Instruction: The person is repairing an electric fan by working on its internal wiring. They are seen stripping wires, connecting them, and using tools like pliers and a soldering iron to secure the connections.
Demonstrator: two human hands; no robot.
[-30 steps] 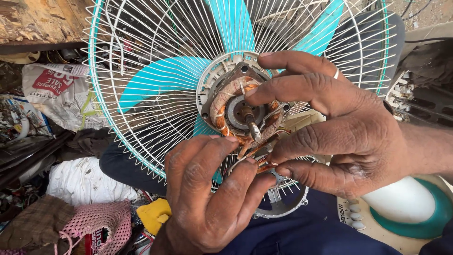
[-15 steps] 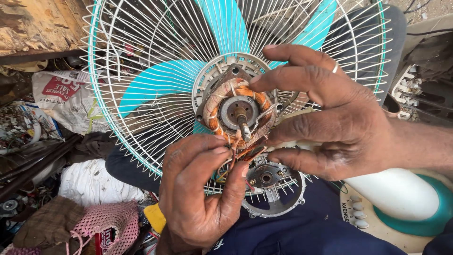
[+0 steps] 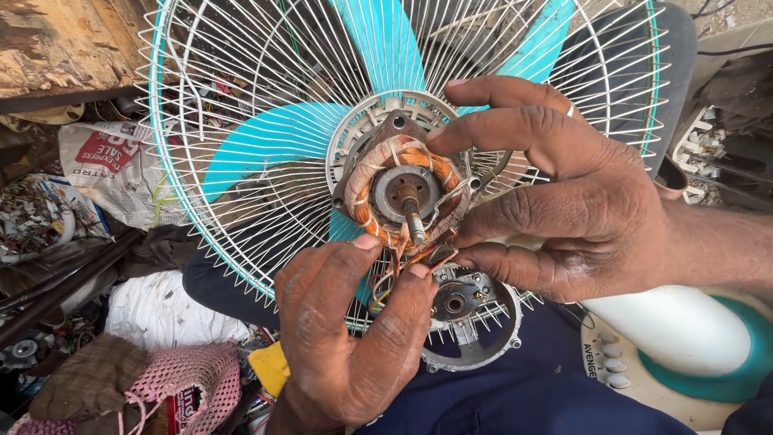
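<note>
Hands work together on a fan motor stator held in front of the white wire fan guard. The left hand comes up from below, thumb and forefinger pinched narrowly on the bundle of thin lead wires at the lower edge of the copper winding. The right hand wraps the stator from the right side, fingers spread over its rim, thumb underneath.

For good work at this step, steady the stator with the right hand only, keeping fingertips on the metal frame and off the copper coil, whose insulation probably scratches easily. Pull the leads gently and along their own run; a sideways tug risks snapping them at the winding. Keep the bare shaft clear of both palms.

Just below the stator lies a round grey motor end cover, resting on blue trousers. Turquoise fan blades show behind the guard. A white and teal fan base sits at the right.
</note>
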